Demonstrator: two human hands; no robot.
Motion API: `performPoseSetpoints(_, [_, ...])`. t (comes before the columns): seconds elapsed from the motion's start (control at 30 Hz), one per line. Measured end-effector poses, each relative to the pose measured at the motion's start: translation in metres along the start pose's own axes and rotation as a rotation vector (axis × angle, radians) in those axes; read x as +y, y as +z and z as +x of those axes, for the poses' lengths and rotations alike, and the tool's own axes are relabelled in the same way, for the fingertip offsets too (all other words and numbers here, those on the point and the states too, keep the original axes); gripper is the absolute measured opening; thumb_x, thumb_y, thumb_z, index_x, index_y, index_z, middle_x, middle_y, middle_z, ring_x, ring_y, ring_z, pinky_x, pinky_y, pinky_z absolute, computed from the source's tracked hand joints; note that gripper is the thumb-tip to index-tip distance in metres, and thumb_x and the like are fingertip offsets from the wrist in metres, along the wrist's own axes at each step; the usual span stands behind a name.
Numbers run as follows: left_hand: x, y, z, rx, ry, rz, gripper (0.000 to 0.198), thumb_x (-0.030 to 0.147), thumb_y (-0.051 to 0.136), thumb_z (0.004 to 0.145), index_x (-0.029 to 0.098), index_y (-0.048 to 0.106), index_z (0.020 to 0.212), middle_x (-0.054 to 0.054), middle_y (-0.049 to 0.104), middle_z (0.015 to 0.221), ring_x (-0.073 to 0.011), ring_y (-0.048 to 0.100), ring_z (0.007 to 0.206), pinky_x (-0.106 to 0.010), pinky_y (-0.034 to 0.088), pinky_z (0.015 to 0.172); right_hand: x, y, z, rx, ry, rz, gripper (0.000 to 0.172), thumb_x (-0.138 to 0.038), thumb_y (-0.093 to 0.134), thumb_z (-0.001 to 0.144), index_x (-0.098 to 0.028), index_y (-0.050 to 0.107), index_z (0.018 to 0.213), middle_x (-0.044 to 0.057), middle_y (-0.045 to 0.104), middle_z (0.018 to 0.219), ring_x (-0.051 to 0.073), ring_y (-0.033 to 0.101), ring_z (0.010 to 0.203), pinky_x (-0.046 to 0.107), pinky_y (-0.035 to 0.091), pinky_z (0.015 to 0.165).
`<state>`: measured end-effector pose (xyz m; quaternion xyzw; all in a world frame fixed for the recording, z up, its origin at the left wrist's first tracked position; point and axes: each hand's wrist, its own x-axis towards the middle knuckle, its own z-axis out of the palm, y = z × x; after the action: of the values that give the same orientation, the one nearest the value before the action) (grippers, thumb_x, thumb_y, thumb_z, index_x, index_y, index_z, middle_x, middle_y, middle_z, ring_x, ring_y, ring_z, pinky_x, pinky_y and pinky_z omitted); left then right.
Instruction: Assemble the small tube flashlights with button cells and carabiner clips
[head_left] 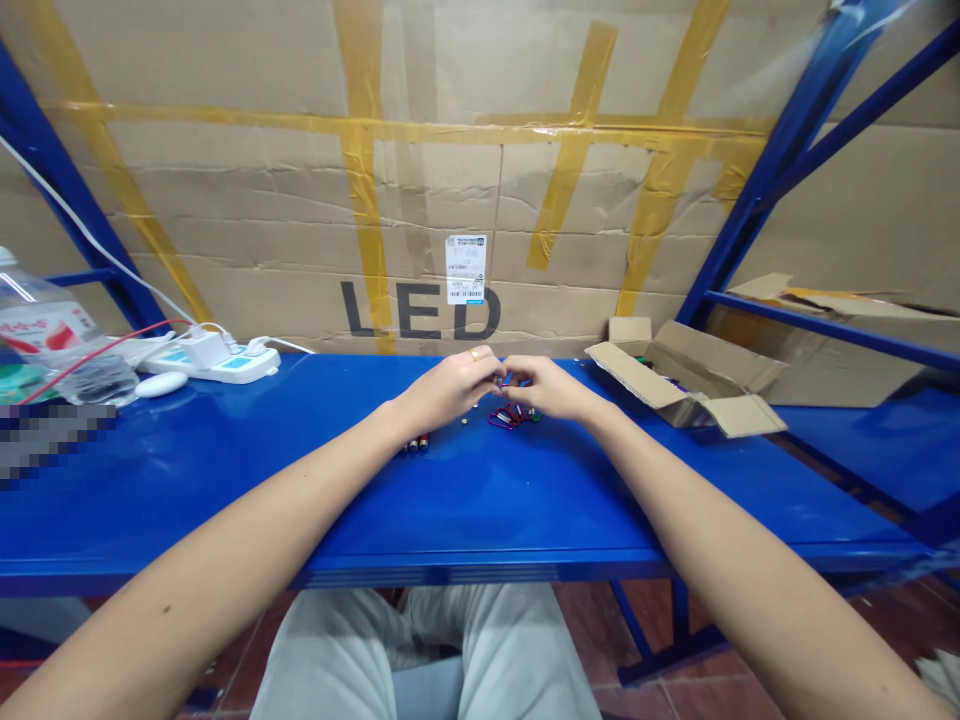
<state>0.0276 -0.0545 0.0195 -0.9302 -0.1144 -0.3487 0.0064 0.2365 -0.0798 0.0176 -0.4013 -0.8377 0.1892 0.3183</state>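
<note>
My left hand and my right hand meet over the blue table, their fingertips pinched close together. Between them is a small dark and shiny piece, mostly covered by the fingers, so its kind is unclear. Just below my right hand lie several coloured carabiners, mostly red and purple. Partly behind my left wrist are short dark-red cylinders with metallic bands, side by side. A tiny silvery bit rests on the tabletop between these groups.
An open cardboard box stands at right on the blue table. On the left are a white power strip, cables and a plastic bottle. A big taped carton forms the back, between blue frame posts.
</note>
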Motion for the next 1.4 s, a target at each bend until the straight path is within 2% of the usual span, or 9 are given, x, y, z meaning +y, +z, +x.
performPoseSetpoints(0.13, [-0.002,0.004,-0.002,-0.060,-0.012,0.048,0.011,0.021,0.049,0.096,0.016,0.058,0.098,-0.006,0.057,0.092,-0.0161,0.058,0.084,-0.030,0.048,0.076,-0.001,0.002,0.000,0.011,-0.017,0.002,0.013,-0.025,0.060,0.081,-0.015,0.067,0.087,0.002,0.064,0.077,0.013,0.054,0.066,0.027,0.042,0.063])
performPoseSetpoints(0.43, [0.000,0.002,0.000,-0.054,-0.010,0.055,0.015,0.019,0.044,0.098,0.015,0.059,0.098,-0.007,0.059,0.092,-0.0165,0.059,0.085,-0.030,0.047,0.076,0.002,0.004,0.001,-0.009,0.021,0.043,0.017,-0.025,0.060,0.081,-0.015,0.067,0.093,0.002,0.066,0.078,0.014,0.055,0.064,0.027,0.043,0.062])
performPoseSetpoints(0.63, [0.005,0.000,0.000,-0.044,-0.068,0.001,0.014,0.014,0.050,0.092,0.016,0.059,0.103,-0.007,0.065,0.095,-0.0166,0.062,0.086,-0.030,0.048,0.076,0.000,0.004,0.001,0.000,0.015,0.071,0.017,-0.024,0.061,0.080,-0.014,0.067,0.093,0.003,0.068,0.081,0.013,0.056,0.067,0.027,0.044,0.064])
performPoseSetpoints(0.77, [0.007,-0.009,0.002,-0.023,-0.145,0.093,0.020,0.012,0.050,0.087,0.015,0.060,0.103,-0.007,0.067,0.092,-0.0172,0.062,0.083,-0.030,0.047,0.074,0.000,0.003,0.001,0.022,0.037,0.022,0.018,-0.021,0.061,0.079,-0.015,0.068,0.094,0.003,0.069,0.083,0.014,0.058,0.069,0.028,0.046,0.067])
performPoseSetpoints(0.83, [0.006,-0.015,0.001,-0.095,-0.191,0.181,0.020,0.013,0.050,0.085,0.016,0.064,0.099,-0.007,0.068,0.092,-0.0182,0.062,0.081,-0.030,0.046,0.071,0.001,0.002,0.001,0.025,0.047,-0.011,0.018,-0.019,0.061,0.079,-0.015,0.068,0.094,0.004,0.069,0.085,0.014,0.059,0.070,0.028,0.046,0.068])
performPoseSetpoints(0.97, [0.001,-0.020,-0.005,-0.378,-0.210,0.232,0.015,0.017,0.058,0.076,0.021,0.071,0.081,-0.005,0.070,0.081,-0.0198,0.062,0.073,-0.030,0.042,0.065,0.001,0.001,0.000,-0.001,0.077,-0.050,0.018,-0.016,0.059,0.078,-0.016,0.068,0.094,0.004,0.069,0.085,0.014,0.060,0.070,0.027,0.046,0.067])
performPoseSetpoints(1.07, [-0.003,-0.014,-0.010,-0.476,-0.211,0.199,0.011,0.015,0.065,0.070,0.023,0.072,0.070,-0.004,0.066,0.066,-0.0207,0.060,0.067,-0.031,0.041,0.065,-0.001,0.001,0.000,-0.017,0.100,-0.060,0.018,-0.015,0.058,0.078,-0.016,0.068,0.093,0.003,0.069,0.082,0.014,0.060,0.069,0.026,0.046,0.065])
performPoseSetpoints(1.3, [-0.001,-0.006,-0.008,-0.547,-0.262,0.292,0.008,0.014,0.067,0.072,0.020,0.072,0.070,-0.006,0.069,0.071,-0.0219,0.064,0.070,-0.030,0.042,0.064,-0.005,0.001,-0.001,-0.050,0.112,-0.041,0.014,-0.018,0.060,0.078,-0.016,0.067,0.089,0.002,0.068,0.078,0.014,0.060,0.069,0.026,0.045,0.066])
performPoseSetpoints(1.4, [0.000,-0.011,-0.004,-0.409,-0.289,0.272,0.011,0.015,0.062,0.079,0.019,0.072,0.079,-0.007,0.072,0.079,-0.0212,0.066,0.073,-0.029,0.043,0.064,-0.004,0.000,-0.001,-0.054,0.112,-0.037,0.014,-0.019,0.061,0.077,-0.016,0.068,0.089,0.002,0.069,0.078,0.015,0.060,0.070,0.027,0.045,0.067])
